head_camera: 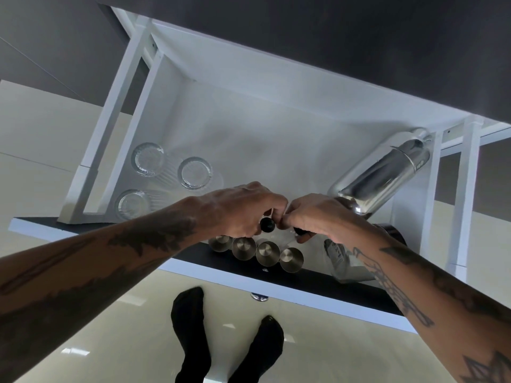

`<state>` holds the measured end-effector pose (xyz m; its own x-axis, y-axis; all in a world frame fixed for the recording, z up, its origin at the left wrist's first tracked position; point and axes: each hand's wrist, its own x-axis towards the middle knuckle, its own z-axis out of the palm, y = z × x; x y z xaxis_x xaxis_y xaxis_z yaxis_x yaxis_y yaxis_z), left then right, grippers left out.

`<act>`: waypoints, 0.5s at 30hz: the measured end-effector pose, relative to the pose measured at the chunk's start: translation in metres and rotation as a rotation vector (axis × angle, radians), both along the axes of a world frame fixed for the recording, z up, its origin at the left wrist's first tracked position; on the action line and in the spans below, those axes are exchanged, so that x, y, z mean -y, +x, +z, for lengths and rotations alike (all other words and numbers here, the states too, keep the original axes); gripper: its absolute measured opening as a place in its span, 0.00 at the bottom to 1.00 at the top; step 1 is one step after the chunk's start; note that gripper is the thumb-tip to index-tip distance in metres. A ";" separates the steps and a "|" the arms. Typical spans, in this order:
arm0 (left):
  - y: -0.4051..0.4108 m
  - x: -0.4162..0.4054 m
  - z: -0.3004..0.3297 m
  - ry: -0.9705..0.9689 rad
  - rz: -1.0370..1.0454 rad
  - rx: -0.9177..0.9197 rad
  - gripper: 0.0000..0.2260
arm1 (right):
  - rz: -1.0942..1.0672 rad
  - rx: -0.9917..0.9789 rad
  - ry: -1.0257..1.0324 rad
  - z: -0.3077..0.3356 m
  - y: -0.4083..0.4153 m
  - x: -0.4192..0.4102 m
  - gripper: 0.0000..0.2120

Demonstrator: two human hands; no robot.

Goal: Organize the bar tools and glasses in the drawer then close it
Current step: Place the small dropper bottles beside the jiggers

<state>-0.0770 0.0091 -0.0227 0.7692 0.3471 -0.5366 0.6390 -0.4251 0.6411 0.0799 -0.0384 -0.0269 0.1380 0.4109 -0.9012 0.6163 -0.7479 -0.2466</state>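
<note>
A white drawer [249, 128] stands pulled out below a dark counter. Three ribbed glasses [148, 159] sit upside down at its left. A silver cocktail shaker [381, 175] lies on its side at the right. Several small steel cups [266, 252] stand in a row at the front edge. Above them my left hand [243, 208] is closed on a small black knob-ended tool [267, 225]. My right hand [315, 217] touches it fingertip to fingertip and grips a dark-ended piece [300, 231]. What these pieces are stays partly hidden by my fingers.
The drawer's dark front panel [318, 283] runs across below my hands, with a round metal knob [259, 297] under it. A white object [343, 261] lies at the drawer's front right. My feet in black socks [190, 322] stand on the glossy beige floor.
</note>
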 end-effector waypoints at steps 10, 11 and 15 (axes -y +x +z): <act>0.009 0.003 -0.006 -0.018 0.063 0.010 0.15 | 0.133 0.174 0.296 0.014 0.010 0.019 0.13; 0.010 0.004 -0.007 -0.015 0.058 0.009 0.15 | 0.092 0.156 0.319 0.014 0.012 0.023 0.11; 0.014 0.004 -0.007 0.013 0.034 -0.010 0.16 | 0.065 0.153 0.333 0.010 0.009 0.031 0.10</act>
<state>-0.0628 0.0046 -0.0300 0.7511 0.3801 -0.5397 0.6599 -0.4109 0.6290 0.0892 -0.0691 -0.0166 0.2249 0.6903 -0.6876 0.7085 -0.6004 -0.3710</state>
